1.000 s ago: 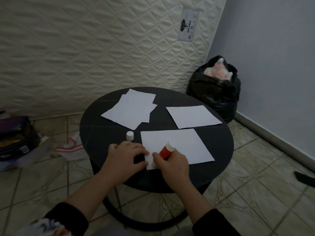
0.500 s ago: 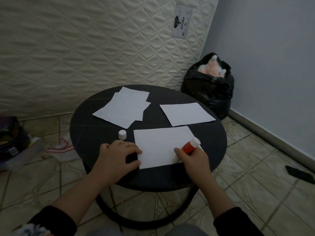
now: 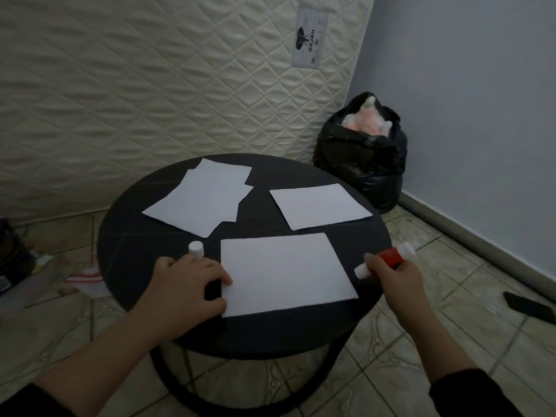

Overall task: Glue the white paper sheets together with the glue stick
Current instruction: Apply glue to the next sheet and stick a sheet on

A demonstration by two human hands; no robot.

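With the left hand (image 3: 192,284) flat, pinning the near sheet (image 3: 285,272), the right hand (image 3: 394,278) (fist closed around the glue stick (image 3: 388,260)) should stroke evenly along its edges.

The right hand (image 3: 394,278) covers the middle of the glue stick (image 3: 391,257), whose far end is blurred. The left hand (image 3: 186,284) hides the cap's (image 3: 196,248) base.
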